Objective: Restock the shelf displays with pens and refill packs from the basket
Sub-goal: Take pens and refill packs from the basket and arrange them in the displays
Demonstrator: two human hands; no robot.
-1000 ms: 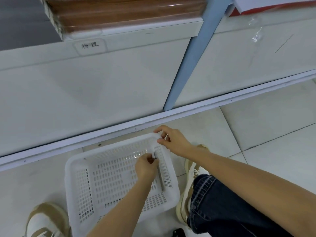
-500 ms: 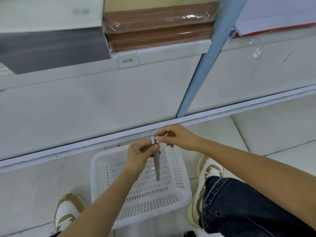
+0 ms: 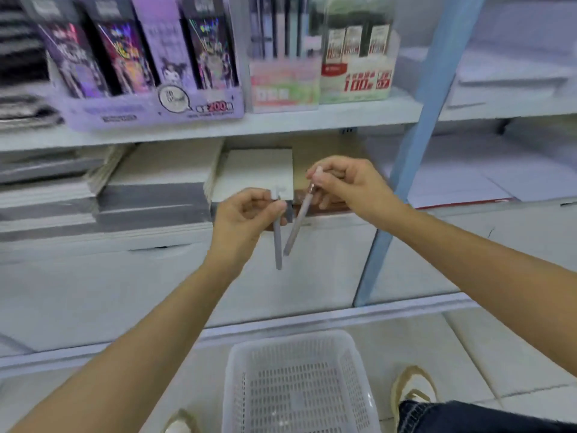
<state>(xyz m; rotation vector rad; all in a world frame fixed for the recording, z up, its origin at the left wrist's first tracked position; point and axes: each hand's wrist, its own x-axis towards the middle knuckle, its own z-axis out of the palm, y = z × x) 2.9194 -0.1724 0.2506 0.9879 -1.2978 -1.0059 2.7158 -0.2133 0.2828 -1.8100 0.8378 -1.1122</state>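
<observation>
Both hands are now sitting up at shelf level. Half a second ago they were working low over the basket (image 3: 287,336), which is now lying well below them on the floor, near side. The pens were almost touching at the caps then and are now separating.

The left hand (image 3: 246,220) is gripping a grey pen (image 3: 277,242) just under its white cap, with the fingers (image 3: 265,207) curling round the barrel. The pen is hanging near vertical, cap up, free end pointing at the floor.

The right hand (image 3: 356,189) is pinching a pinkish pen (image 3: 296,223) at the cap end between thumb and fingertips (image 3: 324,170). Its barrel is slanting down and left, so the lower end is closing in on the grey pen. I can't tell whether the two are touching there.

The key relation is that the pen display (image 3: 284,85) is standing on the upper shelf (image 3: 281,123), above and farther back than both hands. The grey pen's cap is sitting almost directly under it. The right hand is riding slightly higher but off to the right, under the green refill box (image 3: 356,79).

My read is that both pens are already roughly upright, so little re-orienting is needed. What's left is mostly a lift up and away. The left hand looks better lined up and the right a bit closer in height.

The slanting pen is at risk of clipping the shelf lip on the way up.

Motion blur is hiding whether any stock is left in the basket.
</observation>
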